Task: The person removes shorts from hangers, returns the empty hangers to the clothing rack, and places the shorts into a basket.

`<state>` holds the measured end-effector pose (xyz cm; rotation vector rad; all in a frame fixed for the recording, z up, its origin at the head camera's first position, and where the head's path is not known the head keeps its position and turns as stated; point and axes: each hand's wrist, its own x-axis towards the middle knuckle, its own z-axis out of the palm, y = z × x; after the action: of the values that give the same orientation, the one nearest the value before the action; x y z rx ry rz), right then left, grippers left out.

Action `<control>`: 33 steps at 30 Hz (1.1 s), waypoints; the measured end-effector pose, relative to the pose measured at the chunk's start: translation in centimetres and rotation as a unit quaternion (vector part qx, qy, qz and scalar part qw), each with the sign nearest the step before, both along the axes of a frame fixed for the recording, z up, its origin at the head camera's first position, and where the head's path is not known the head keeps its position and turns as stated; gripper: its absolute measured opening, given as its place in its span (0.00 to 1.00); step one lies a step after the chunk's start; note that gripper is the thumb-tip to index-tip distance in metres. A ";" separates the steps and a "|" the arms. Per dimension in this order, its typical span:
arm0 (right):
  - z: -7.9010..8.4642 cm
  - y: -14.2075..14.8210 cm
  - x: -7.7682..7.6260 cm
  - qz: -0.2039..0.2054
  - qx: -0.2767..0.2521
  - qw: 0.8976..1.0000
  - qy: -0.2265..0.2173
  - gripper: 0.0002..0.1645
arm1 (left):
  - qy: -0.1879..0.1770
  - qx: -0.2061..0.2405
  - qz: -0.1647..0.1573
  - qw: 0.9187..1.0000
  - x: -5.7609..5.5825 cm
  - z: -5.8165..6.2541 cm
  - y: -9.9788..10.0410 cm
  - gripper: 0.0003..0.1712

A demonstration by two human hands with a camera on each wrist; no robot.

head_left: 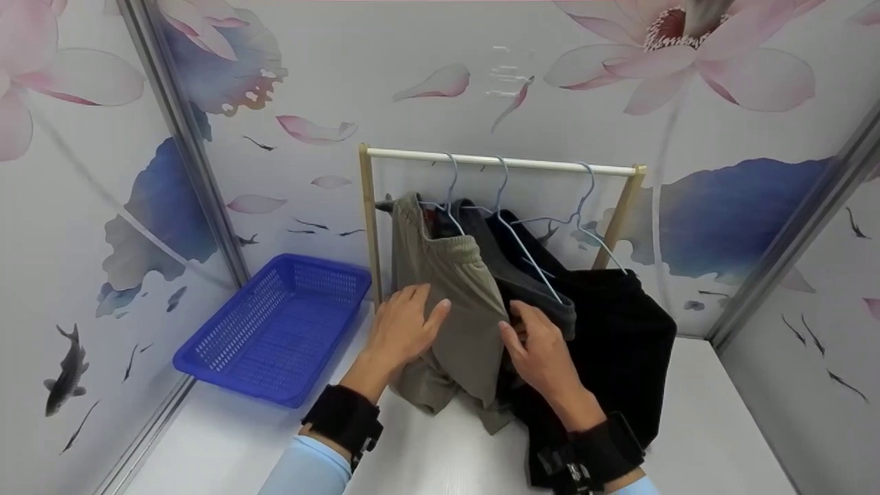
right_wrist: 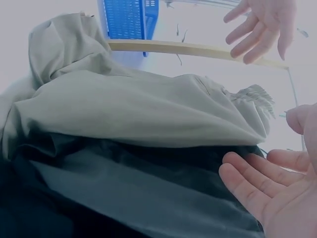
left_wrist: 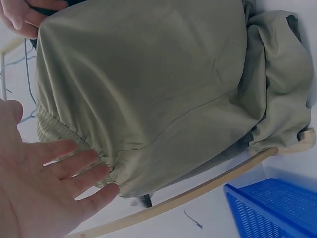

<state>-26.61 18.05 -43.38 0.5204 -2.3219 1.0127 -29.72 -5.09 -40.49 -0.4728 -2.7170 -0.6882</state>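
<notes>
Olive-green trousers (head_left: 460, 302) with an elastic waistband hang from a pale blue hanger (head_left: 452, 180) on the rack. Beside them hang a dark grey garment (head_left: 481, 227) and a black one (head_left: 615, 344), each on its own hanger. My left hand (head_left: 404, 326) is over the left side of the olive trousers, its fingers spread and nothing in its grasp; the left wrist view shows the palm (left_wrist: 34, 183) near the waistband. To the right, my right hand (head_left: 542, 350) has loosely bent fingers beside the olive and grey cloth; its palm (right_wrist: 292, 208) shows bare in the right wrist view.
The rack has a white rail (head_left: 550, 165) and wooden side posts (head_left: 370, 220). A blue plastic basket (head_left: 275, 392) stands left of it on the white table (head_left: 426, 460). Floral-printed panels (head_left: 426, 41) enclose the back and sides.
</notes>
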 end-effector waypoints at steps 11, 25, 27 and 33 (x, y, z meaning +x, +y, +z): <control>0.3 -0.8 -1.8 -0.020 -0.012 0.997 -0.072 0.20 | -0.015 0.011 0.000 1.000 -0.1 -1.1 0.3 0.37; 0.7 -1.2 -2.7 0.010 -0.039 0.991 -0.131 0.14 | -0.040 0.013 0.013 0.999 0.2 -2.1 0.3 0.39; 0.8 -1.1 -2.8 0.014 -0.048 0.986 -0.157 0.13 | -0.048 0.010 0.013 0.999 0.3 -2.3 0.3 0.39; 1.1 -0.9 -2.9 0.016 -0.048 0.985 -0.164 0.13 | -0.057 0.018 0.014 0.998 0.6 -2.5 0.4 0.39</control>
<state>-29.47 17.20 -42.28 0.3756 -2.5390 1.3013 -29.12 -4.73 -42.94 -0.3973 -2.8068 -0.7779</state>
